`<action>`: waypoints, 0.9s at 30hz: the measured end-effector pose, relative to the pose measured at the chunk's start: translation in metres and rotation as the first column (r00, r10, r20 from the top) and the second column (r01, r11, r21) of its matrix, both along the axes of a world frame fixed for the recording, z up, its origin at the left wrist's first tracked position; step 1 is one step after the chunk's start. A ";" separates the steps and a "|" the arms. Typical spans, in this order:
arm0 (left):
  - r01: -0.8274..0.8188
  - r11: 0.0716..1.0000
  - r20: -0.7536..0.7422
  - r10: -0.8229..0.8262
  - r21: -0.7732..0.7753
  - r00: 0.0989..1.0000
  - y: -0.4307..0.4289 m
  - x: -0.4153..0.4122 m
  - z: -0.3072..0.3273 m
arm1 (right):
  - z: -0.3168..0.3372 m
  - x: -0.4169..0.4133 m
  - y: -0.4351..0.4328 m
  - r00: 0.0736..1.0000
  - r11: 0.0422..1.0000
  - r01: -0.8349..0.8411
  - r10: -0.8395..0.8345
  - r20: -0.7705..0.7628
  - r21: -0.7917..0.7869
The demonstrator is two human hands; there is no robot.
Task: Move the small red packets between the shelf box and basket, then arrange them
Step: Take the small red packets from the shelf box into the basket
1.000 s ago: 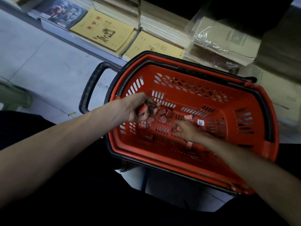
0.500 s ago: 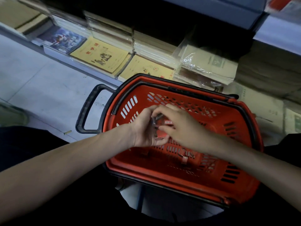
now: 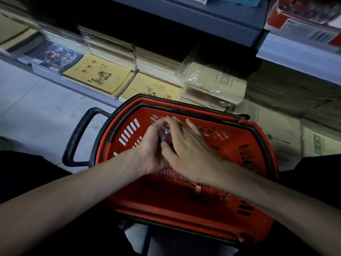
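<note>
A red plastic basket (image 3: 258, 215) with a black rim and handle rests in front of me, on my lap. Both hands are cupped together over its middle. My left hand (image 3: 149, 148) is curled around a small bunch of red packets (image 3: 164, 134), of which only a dark glimpse shows between the fingers. My right hand (image 3: 186, 150) lies over the left, fingers pressed on the same packets. One loose packet (image 3: 198, 189) lies on the basket floor below my right wrist. The shelf box is not in view.
Stacks of yellow exercise books (image 3: 99, 74) and plastic-wrapped beige booklets (image 3: 214, 84) fill the low shelf beyond the basket. A grey shelf board (image 3: 212, 17) juts out above. Pale floor tiles (image 3: 36, 111) lie to the left. A red carton (image 3: 304, 21) sits upper right.
My right hand left the basket floor and joined the left, closing over the gathered packets. Both hands rose slightly above the basket, and the view tilted up toward the shelf.
</note>
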State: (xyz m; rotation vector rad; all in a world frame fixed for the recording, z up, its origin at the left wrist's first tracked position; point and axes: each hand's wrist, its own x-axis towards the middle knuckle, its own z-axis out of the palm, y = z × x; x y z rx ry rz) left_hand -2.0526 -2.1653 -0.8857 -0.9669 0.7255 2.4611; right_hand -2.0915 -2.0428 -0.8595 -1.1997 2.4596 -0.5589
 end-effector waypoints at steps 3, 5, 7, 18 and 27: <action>0.021 1.000 -0.032 -0.021 0.012 0.999 -0.004 -0.005 0.007 | 0.007 -0.008 -0.003 0.996 0.997 0.072 -0.073 0.054 0.031; 0.017 1.000 -0.066 -0.016 0.015 0.998 -0.009 -0.006 0.008 | 0.009 -0.014 -0.005 0.992 0.994 0.093 -0.098 0.083 0.060; -0.015 1.000 -0.080 0.017 0.025 0.997 -0.013 -0.007 0.010 | 0.012 -0.018 -0.003 0.978 0.992 0.116 -0.124 0.169 0.056; -0.126 0.991 -0.104 0.121 -0.042 0.987 -0.059 0.002 0.000 | -0.079 -0.041 0.011 0.892 0.946 0.319 -0.279 0.355 -0.056; -0.103 0.994 -0.023 0.103 -0.041 0.994 -0.073 0.031 -0.022 | -0.213 -0.050 -0.003 0.983 0.879 -0.181 0.147 0.112 0.442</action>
